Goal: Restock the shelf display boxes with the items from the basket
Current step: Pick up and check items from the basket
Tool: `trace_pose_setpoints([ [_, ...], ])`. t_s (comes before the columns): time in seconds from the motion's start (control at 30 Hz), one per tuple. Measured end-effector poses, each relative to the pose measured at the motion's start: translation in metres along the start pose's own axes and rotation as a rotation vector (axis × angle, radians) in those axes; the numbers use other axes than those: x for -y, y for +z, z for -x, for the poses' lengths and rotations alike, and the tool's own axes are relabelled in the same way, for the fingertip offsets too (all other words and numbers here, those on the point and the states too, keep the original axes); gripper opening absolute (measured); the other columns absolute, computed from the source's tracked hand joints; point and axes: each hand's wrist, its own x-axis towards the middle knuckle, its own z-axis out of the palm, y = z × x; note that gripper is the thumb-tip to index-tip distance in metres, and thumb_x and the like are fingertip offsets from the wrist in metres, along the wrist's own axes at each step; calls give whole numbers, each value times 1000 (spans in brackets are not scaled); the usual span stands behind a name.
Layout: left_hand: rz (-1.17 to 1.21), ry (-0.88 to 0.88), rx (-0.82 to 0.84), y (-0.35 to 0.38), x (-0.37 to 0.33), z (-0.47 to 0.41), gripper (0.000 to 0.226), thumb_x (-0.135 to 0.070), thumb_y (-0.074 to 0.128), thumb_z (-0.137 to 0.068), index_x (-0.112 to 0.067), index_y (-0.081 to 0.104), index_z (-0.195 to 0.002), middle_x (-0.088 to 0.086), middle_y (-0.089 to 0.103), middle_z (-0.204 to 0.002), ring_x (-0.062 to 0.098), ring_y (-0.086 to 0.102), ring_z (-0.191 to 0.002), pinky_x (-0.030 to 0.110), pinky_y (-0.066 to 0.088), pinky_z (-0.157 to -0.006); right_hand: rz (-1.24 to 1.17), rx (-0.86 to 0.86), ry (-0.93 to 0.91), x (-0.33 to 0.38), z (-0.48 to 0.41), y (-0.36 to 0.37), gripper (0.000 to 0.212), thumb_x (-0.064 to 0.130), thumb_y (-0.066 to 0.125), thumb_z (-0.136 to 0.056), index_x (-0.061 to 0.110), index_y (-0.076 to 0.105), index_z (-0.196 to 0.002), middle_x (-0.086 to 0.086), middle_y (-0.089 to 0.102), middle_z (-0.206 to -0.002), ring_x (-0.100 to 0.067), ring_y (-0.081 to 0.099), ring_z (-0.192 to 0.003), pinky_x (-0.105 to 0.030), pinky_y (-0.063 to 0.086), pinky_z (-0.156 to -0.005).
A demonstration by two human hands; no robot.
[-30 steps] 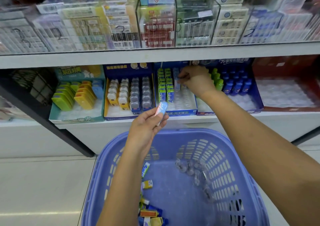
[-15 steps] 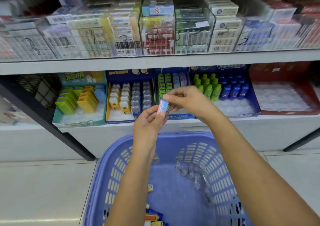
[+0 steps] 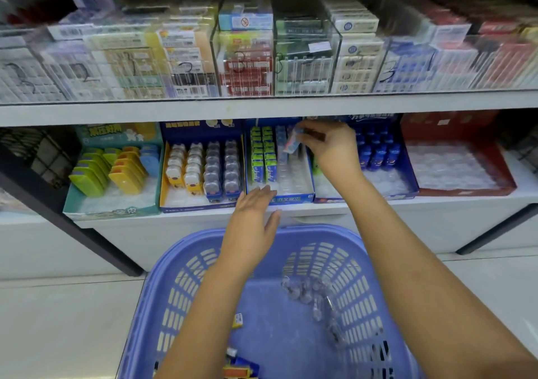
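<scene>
My right hand (image 3: 329, 145) pinches a small blue packet (image 3: 292, 143) over the blue display box (image 3: 291, 198) on the lower shelf. That box holds rows of green packets (image 3: 262, 157) on its left and a few blue ones behind the held packet. My left hand (image 3: 256, 215) hangs with straight fingers, holding nothing, between the box's front edge and the rim of the purple basket (image 3: 180, 265). On the basket floor lie several small packets (image 3: 238, 370) and clear plastic pieces (image 3: 317, 300).
Left of the blue box stand a yellow-blue box of bear-shaped items (image 3: 203, 163) and a teal box of green and yellow cases (image 3: 110, 169). To the right are a box of blue bottles (image 3: 378, 151) and a red box (image 3: 454, 163). Carton stacks (image 3: 244, 58) fill the upper shelf.
The blue packet passed from my left hand to my right, which carried it up to the blue box. My left hand opened and dropped towards the basket.
</scene>
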Motion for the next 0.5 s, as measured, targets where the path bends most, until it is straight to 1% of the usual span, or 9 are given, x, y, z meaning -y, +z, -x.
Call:
trace_pose_setpoints([
  [0.07,-3,6,-13,0,2,-2,44,-19,50,-97,-16,44,-140,1,40,-148,16,30,-139,19,5,-116,85,31,-38,-5,-5,8,21,6,64,-85,6,72,-104,-15,69,-104,-24,64,-94,-11,43,-79],
  [0.1,2,7,-17,0,3,-3,44,-18,50,-96,-17,45,-140,0,40,-148,15,31,-139,17,5,-114,123,57,-41,-7,-7,12,22,7,64,-85,6,71,-106,-16,68,-106,-25,63,-96,-8,40,-77],
  [0.17,14,5,-15,0,5,-4,43,-18,49,-96,-18,45,-139,-1,41,-148,14,32,-138,15,6,-113,183,132,-33,-10,-11,18,24,8,63,-86,7,70,-109,-16,67,-109,-27,61,-99,-14,39,-80],
  [0.2,23,1,-16,0,5,-3,42,-20,49,-97,-19,46,-139,-2,41,-147,13,32,-138,15,7,-113,204,165,-26,-12,-12,20,25,8,62,-87,7,70,-110,-16,66,-110,-27,61,-102,-15,36,-80],
  [0.27,53,-7,-24,0,5,-3,41,-24,48,-98,-19,47,-138,-4,42,-147,12,32,-138,19,12,-115,250,200,-24,-13,-14,23,26,8,60,-88,8,69,-112,-16,64,-114,-28,58,-106,-11,30,-75],
  [0.3,71,-9,-29,1,4,-2,41,-25,48,-98,-19,48,-138,-4,42,-147,11,32,-138,22,16,-116,272,209,-33,-12,-15,23,26,8,59,-89,7,68,-113,-17,63,-115,-29,57,-107,-12,29,-74],
  [0.37,97,-6,-36,1,5,0,40,-24,49,-97,-19,49,-137,-5,43,-146,11,32,-138,27,22,-116,322,241,-60,-9,-17,23,27,8,58,-89,6,68,-114,-20,61,-115,-32,55,-109,-20,32,-78],
  [0.43,102,-4,-40,1,7,0,40,-24,49,-97,-19,49,-137,-6,43,-146,10,33,-138,25,21,-116,386,282,-81,-8,-19,22,26,10,58,-90,7,68,-113,-20,60,-115,-33,54,-110,-25,35,-84],
  [0.5,97,-3,-40,2,7,-1,40,-23,49,-97,-19,49,-137,-6,43,-146,10,32,-138,21,18,-114,442,325,-78,-8,-20,20,26,13,57,-91,9,68,-114,-19,61,-117,-33,55,-110,-25,36,-85],
])
